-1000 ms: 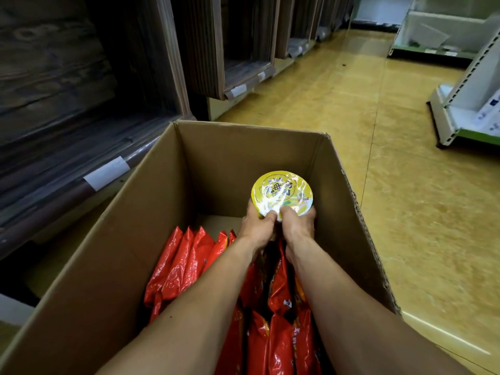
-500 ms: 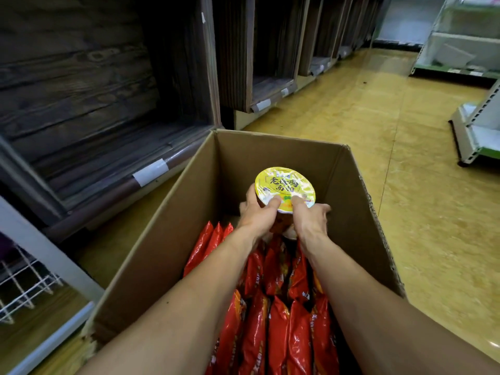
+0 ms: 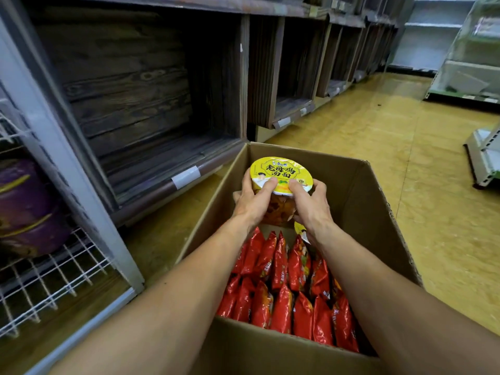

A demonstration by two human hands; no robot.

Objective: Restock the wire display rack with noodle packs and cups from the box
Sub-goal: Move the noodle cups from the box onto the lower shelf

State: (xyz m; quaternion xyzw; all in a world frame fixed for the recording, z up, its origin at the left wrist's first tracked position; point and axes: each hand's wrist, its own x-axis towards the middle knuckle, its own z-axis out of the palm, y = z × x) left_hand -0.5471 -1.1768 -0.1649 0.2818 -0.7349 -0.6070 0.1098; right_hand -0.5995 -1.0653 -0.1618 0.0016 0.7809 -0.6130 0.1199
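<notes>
A yellow-lidded noodle cup [image 3: 281, 171] is held above the open cardboard box [image 3: 359, 201]. My left hand [image 3: 253, 197] grips its left side with the thumb on the lid, and my right hand [image 3: 308, 205] grips its right side the same way. Under them, several red noodle packs [image 3: 281, 280] stand on edge in rows filling the near part of the box. Part of another yellow lid [image 3: 300, 230] shows beneath my right wrist. The white wire display rack [image 3: 51, 277] is at the far left, with purple cups [image 3: 27, 209] on its wire shelf.
Dark wooden shelf bays [image 3: 151, 104] with white label strips run along the left behind the box. The yellow floor [image 3: 392, 147] opens to the right. Grey metal shelving [image 3: 481, 163] stands at the right edge and more at the far back.
Both hands have lifted the noodle cup higher out of the box. The view has swung left, bringing the wire rack and its purple cups into sight.
</notes>
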